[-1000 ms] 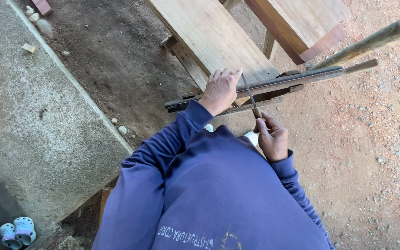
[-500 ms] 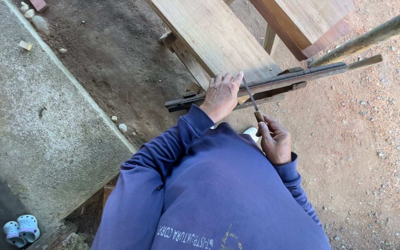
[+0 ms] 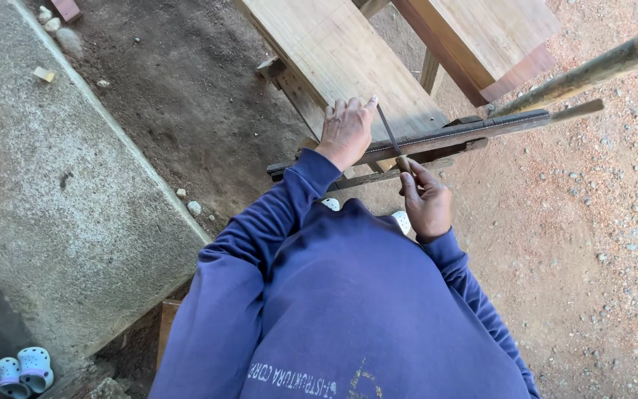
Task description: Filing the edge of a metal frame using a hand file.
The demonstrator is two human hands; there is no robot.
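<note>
seen from above, over a blue sweatshirt (image 3: 348, 310). left hand (image 3: 346, 131) pressed flat on a long dark strip (image 3: 474, 131), fingers spread and loosely open, tips reaching onto the near edge of the wooden bench (image 3: 348, 59). right hand (image 3: 427, 201) closed around the wooden handle of a thin file (image 3: 389, 134), thumb lying on top of the handle.

long, narrow and dark, this strip, with a row of small pale marks along the upper edge; looks like a saw blade clamped between two wooden battens, but too small to tell for sure. laid crosswise at the near end of the bench, one end sticking out toward the right over reddish gravel ground (image 3: 599, 236), the other end just past the left wrist. slim grey file set across the strip at an angle, tip pointing away near the left fingertips.

bamboo pole (image 3: 599, 68) slanting above the strip at the right. concrete slab (image 3: 46, 185) at the left, pale blue clogs (image 3: 23, 368) near its lower corner.
</note>
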